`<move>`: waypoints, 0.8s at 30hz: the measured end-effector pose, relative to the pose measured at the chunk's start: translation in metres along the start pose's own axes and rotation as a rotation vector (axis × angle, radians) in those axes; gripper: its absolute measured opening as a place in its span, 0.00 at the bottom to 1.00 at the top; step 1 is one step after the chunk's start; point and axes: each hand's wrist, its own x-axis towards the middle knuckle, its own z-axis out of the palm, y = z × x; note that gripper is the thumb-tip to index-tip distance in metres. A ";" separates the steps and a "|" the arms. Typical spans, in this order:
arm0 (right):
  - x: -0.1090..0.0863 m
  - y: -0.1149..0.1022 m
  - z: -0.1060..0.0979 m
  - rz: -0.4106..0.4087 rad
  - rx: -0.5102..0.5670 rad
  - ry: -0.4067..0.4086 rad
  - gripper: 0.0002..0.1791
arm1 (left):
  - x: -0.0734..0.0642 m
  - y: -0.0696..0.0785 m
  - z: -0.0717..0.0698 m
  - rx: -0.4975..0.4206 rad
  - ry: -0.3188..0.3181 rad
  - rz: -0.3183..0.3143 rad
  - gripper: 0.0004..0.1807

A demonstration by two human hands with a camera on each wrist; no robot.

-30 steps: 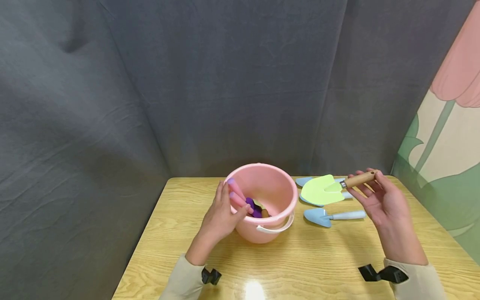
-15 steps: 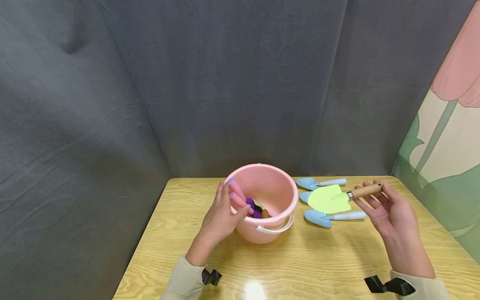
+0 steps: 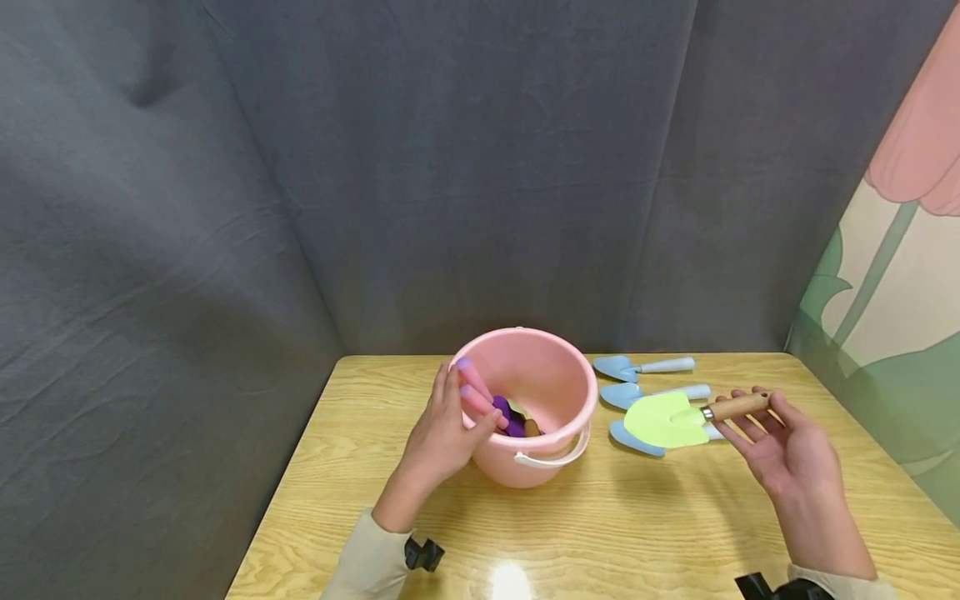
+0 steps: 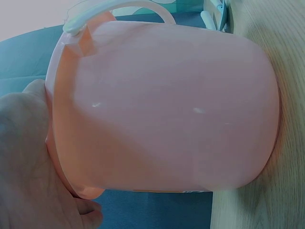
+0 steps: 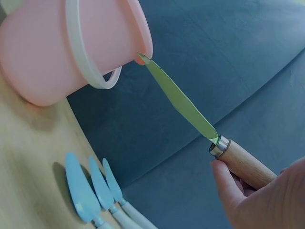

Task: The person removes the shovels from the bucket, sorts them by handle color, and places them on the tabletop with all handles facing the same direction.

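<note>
My right hand (image 3: 795, 450) holds a trowel by its wooden handle (image 5: 248, 164). Its yellow-green blade (image 3: 663, 419) points left, raised above three light blue trowels on the table. These lie in a row with handles to the right: a far one (image 3: 615, 367), a middle one (image 3: 621, 395) and a near one (image 3: 636, 438), partly covered by the green blade. My left hand (image 3: 442, 433) grips the rim of a pink bucket (image 3: 517, 467), thumb over the inside. Pink handles (image 3: 474, 379) with purple ends lean in the bucket beside that thumb, above purple pieces (image 3: 513, 427).
The bucket's white carrying handle (image 3: 555, 457) hangs down its front. A wooden-handled tool (image 3: 531, 428) shows partly inside. Wood-grain table (image 3: 600, 542) lies beneath, with a dark grey curtain (image 3: 487, 167) behind and a flower-patterned wall (image 3: 892, 333) at right.
My right hand has moved the green trowel toward me and slightly right, passing over the blue trowels and uncovering the far and middle ones. Left hand and bucket stay put.
</note>
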 end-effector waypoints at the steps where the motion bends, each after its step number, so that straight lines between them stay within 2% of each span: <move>1: 0.000 0.000 -0.002 0.006 0.001 0.005 0.15 | 0.000 0.000 0.000 -0.001 0.001 0.003 0.58; 19: -0.005 0.002 -0.025 0.065 -0.006 0.102 0.16 | 0.001 0.001 0.001 -0.015 -0.005 -0.023 0.57; 24: -0.005 0.003 -0.032 0.071 -0.004 0.107 0.16 | 0.001 0.002 0.000 -0.017 0.001 -0.005 0.58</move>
